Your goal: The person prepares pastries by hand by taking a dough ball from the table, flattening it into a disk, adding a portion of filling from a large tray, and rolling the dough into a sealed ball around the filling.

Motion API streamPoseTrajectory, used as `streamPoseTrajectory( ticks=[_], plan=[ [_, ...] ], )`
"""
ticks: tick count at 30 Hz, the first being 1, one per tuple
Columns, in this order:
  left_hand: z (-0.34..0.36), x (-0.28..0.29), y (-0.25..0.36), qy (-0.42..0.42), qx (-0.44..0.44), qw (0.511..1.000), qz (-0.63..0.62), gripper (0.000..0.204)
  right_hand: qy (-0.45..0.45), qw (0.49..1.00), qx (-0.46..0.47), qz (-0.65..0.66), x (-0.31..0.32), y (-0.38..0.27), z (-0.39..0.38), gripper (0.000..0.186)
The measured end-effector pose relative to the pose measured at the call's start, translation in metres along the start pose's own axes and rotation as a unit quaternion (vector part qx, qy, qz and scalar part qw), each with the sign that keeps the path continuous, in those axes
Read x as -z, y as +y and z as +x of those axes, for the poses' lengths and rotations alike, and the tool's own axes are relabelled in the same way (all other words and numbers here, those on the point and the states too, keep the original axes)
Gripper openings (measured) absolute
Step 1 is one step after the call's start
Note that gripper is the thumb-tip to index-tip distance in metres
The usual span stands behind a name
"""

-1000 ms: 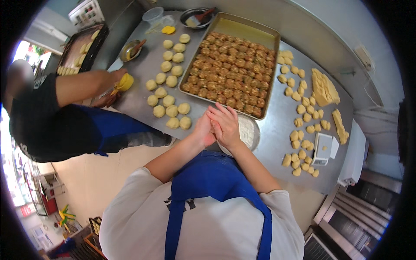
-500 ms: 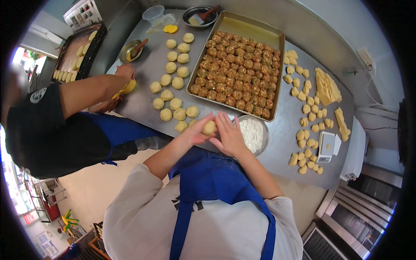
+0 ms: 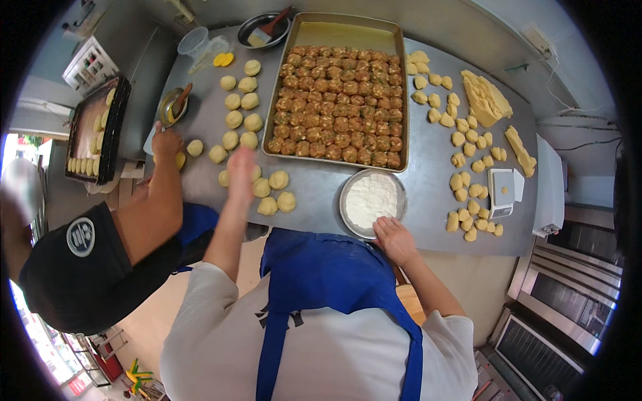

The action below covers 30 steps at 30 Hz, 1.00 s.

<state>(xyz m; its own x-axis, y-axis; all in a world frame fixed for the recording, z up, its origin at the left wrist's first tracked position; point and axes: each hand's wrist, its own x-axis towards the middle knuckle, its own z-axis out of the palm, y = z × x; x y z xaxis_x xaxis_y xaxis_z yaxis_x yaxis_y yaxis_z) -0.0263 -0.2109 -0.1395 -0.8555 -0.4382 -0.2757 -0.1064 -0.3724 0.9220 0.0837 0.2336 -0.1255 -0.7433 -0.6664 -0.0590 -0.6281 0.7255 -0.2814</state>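
My left hand (image 3: 241,175) is smeared by motion over the round dough balls (image 3: 279,180) on the left of the steel table. Whether its fingers hold anything does not show. At the bowl of white flour (image 3: 372,200), my right hand (image 3: 394,238) rests open over the near right rim, its fingertips at the flour. Above the bowl lies a large metal tray (image 3: 334,158) with rows of meat-filling balls (image 3: 341,107). To the right are small cut dough pieces (image 3: 457,139).
A co-worker's hand (image 3: 167,142) is at the table's left end, beside a small bowl with a brush (image 3: 175,105). At the right stand a dough slab (image 3: 485,97), a dough strip (image 3: 520,151) and a white scale (image 3: 501,194). Another brush bowl (image 3: 254,39) stands at the back.
My hands have parted from around a dough ball. The left has swung left over the dough balls; the right has moved to the flour bowl. The view has shifted.
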Motion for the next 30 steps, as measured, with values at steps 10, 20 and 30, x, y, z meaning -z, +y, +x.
streamPoseTrajectory(
  ticks=[10,20,30],
  plan=[
    [-0.114,-0.221,-0.060,-0.271,0.539,0.756,-0.252,0.063,0.207,0.954,0.036,0.213,0.076,-0.004,0.075,0.051],
    [-0.140,-0.207,-0.034,-0.038,0.404,0.873,-0.272,0.056,0.303,0.951,-0.064,0.007,0.094,0.295,0.179,0.026],
    [-0.169,-0.193,-0.028,-0.113,0.450,0.849,-0.252,0.045,0.188,0.956,-0.197,-0.108,0.052,0.286,0.218,0.010]
  ],
)
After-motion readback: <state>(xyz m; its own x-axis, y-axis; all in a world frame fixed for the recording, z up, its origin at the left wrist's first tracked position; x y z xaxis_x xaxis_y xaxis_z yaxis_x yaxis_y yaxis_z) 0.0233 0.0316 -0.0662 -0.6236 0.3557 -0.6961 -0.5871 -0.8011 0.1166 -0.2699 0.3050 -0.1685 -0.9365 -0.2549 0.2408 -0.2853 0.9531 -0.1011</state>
